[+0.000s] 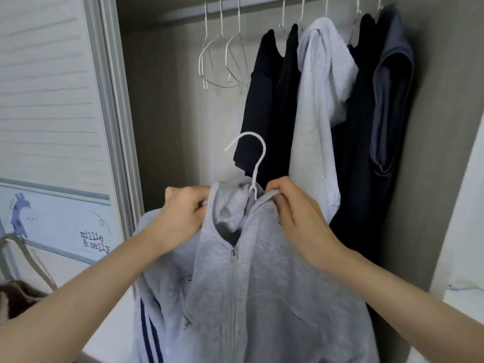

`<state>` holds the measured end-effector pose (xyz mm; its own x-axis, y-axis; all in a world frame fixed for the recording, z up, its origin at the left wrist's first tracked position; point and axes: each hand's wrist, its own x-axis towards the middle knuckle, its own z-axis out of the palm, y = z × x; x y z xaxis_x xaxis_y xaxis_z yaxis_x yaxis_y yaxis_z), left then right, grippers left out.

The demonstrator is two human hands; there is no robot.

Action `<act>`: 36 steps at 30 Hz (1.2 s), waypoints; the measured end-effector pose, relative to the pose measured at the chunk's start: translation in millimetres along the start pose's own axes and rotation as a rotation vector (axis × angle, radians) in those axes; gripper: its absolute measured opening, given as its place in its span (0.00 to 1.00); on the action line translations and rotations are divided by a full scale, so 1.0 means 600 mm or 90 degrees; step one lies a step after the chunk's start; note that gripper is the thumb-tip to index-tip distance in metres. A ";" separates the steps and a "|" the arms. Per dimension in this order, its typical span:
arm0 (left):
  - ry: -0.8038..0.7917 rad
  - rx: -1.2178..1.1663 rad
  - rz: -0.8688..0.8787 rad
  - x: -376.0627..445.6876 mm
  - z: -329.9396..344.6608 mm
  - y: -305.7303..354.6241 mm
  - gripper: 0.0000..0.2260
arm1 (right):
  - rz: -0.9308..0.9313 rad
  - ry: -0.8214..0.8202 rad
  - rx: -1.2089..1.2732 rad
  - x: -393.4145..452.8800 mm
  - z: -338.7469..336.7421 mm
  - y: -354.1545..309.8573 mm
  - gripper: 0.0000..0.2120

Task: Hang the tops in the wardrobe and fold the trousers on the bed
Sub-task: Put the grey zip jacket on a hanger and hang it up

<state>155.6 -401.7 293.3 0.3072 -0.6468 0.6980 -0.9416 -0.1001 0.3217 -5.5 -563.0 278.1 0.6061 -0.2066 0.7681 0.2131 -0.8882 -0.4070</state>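
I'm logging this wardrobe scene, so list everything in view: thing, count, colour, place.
Zip hoodie: one, light grey with navy sleeve stripes, held centre, on a hanger.
Held hanger: one, white, hook above the hoodie collar.
Empty hangers: about three, white, rail left.
Hung tops: about five, black, pale grey, blue-grey, rail right.
Rail: one, top of wardrobe.
Sliding door: one, white, left.
Left hand: gripping the hoodie's shoulder.
Right hand: gripping the other shoulder.
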 end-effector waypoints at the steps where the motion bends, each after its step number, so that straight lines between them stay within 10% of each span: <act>1: -0.007 -0.001 -0.002 0.000 -0.007 -0.008 0.16 | -0.009 0.013 0.000 0.003 -0.008 0.002 0.09; 12: 0.248 -0.090 -0.149 -0.006 -0.056 -0.097 0.18 | 0.085 0.119 0.135 0.034 -0.117 0.031 0.09; 16: 0.293 -0.116 -0.186 -0.007 -0.054 -0.112 0.20 | 0.213 -0.121 0.096 0.010 -0.127 0.045 0.26; 22: 0.085 -0.024 -0.227 0.017 -0.063 -0.107 0.11 | 0.297 -0.055 0.242 -0.015 -0.122 0.039 0.37; 27: 0.229 -0.090 -0.266 0.040 -0.078 -0.039 0.18 | 0.356 0.002 0.268 -0.012 -0.114 0.027 0.42; 30: 0.128 -0.108 -0.335 0.057 -0.080 0.007 0.27 | 0.377 0.002 0.275 -0.011 -0.106 0.018 0.38; 36: -0.022 -0.253 -0.305 0.050 -0.028 0.027 0.08 | 0.511 0.007 0.393 -0.004 -0.098 0.002 0.20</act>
<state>152.1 -410.0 330.2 0.6716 -0.6250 0.3979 -0.5746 -0.1003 0.8123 -51.9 -588.0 304.7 0.7381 -0.6560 0.1577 0.1061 -0.1180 -0.9873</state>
